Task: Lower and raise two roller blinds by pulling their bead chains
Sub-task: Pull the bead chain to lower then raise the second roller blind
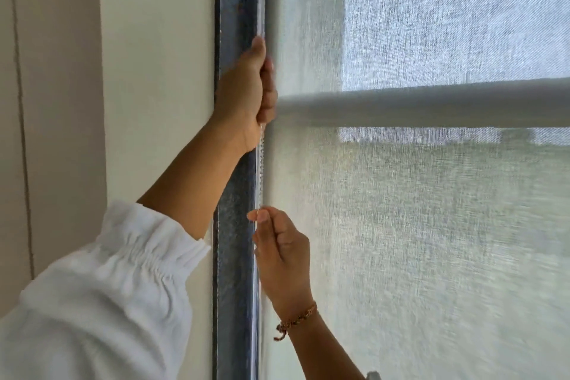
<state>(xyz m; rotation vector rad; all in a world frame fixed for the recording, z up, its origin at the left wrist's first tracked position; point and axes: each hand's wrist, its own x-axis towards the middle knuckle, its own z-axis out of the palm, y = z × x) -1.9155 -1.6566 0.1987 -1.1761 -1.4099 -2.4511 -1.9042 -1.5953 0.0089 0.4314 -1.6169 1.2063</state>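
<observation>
Two hands: left hand (246, 92) high, right hand (282, 251) low. One bead chain (262, 170) visible between them. Two blind layers: one front blind (311, 40) ending in one bottom bar (431, 106), one sheer blind (431, 241) behind. One bracelet (297, 319). One white sleeve (101, 302). One dark frame (236, 9).

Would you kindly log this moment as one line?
left hand: gripping bead chain high | right hand: pinching chain lower | blind bottom bar: partway down window
</observation>
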